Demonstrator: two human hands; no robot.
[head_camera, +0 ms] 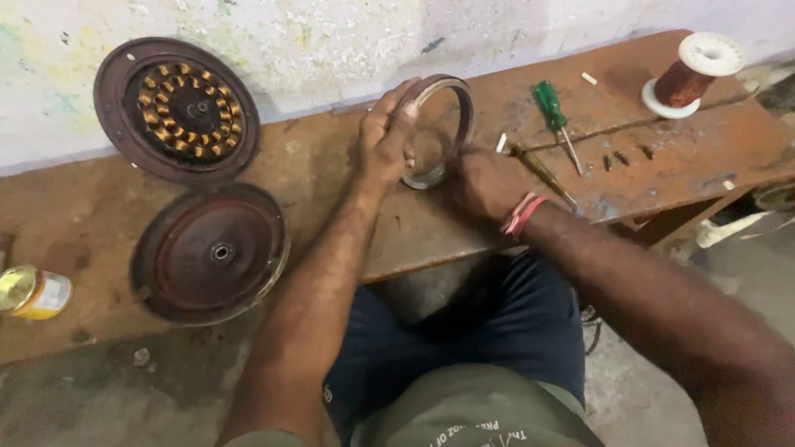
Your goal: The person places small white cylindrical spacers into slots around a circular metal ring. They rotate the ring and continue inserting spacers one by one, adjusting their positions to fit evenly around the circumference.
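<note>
My left hand (385, 136) grips the left side of a brown metal ring (457, 101), holding it upright on its edge on the rusty workbench (331, 190). My right hand (484, 182) rests at the ring's lower right rim, fingers curled against it; a red-and-pink band circles that wrist. The ring's inside is hollow and the bench shows through it.
Left of my hands, a round motor cover with copper windings (178, 108) leans on the wall, and a second round cover (211, 252) lies flat. A green-handled screwdriver (553, 116), another screwdriver (542, 174), small screws (623, 157), a copper wire spool (691, 74) and a small tin (33, 291) sit around.
</note>
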